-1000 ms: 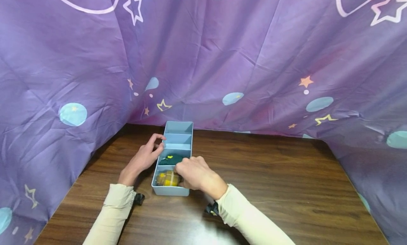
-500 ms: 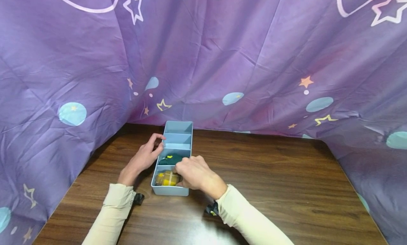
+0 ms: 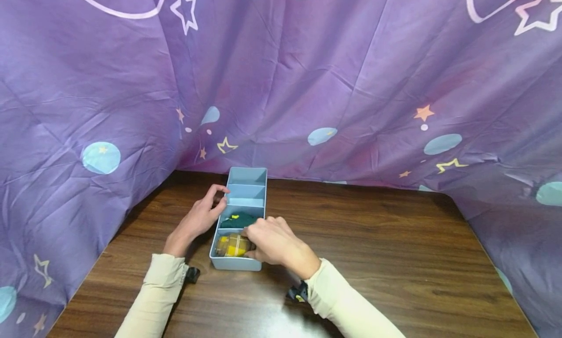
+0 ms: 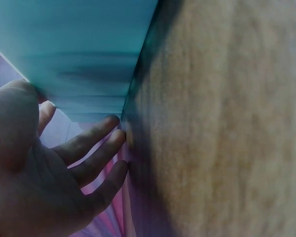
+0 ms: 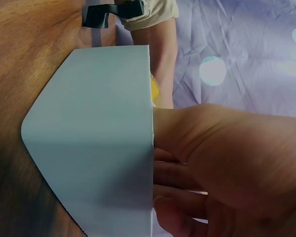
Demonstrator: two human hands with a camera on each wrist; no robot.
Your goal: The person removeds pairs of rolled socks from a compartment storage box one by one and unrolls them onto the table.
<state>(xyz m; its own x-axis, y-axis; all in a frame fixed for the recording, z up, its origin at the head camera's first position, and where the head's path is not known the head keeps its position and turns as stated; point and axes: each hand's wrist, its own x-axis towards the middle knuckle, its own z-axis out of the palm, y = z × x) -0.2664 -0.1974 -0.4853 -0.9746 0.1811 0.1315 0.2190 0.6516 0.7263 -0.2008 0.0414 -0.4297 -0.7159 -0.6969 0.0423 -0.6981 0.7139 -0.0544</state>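
A long light-blue divided box (image 3: 235, 265) stands on the table, its compartments in a row away from me. In the nearest compartment lies a yellow-and-brown plaid cloth bundle (image 3: 232, 245), rolled up; its exact kind is unclear. My right hand (image 3: 274, 243) reaches over the box's right wall and pinches the bundle's right end, fingertips partly hidden. Just beyond the divider sits a dark green cloth bundle (image 3: 237, 220) with a yellow mark. My left hand (image 3: 201, 216) rests against the box's left side, thumb and index finger at the rim; in the left wrist view its other fingers (image 4: 96, 163) extend loosely.
The box's two far compartments show bare floors. Brown wood-grain table (image 3: 373, 245) extends to the right of the box. A purple star-patterned curtain (image 3: 281, 84) hangs behind and along the sides, close to the box's far end.
My right wrist and forearm have shifted slightly right, and the plaid bundle has turned a little in its compartment. The left hand keeps its place on the box.
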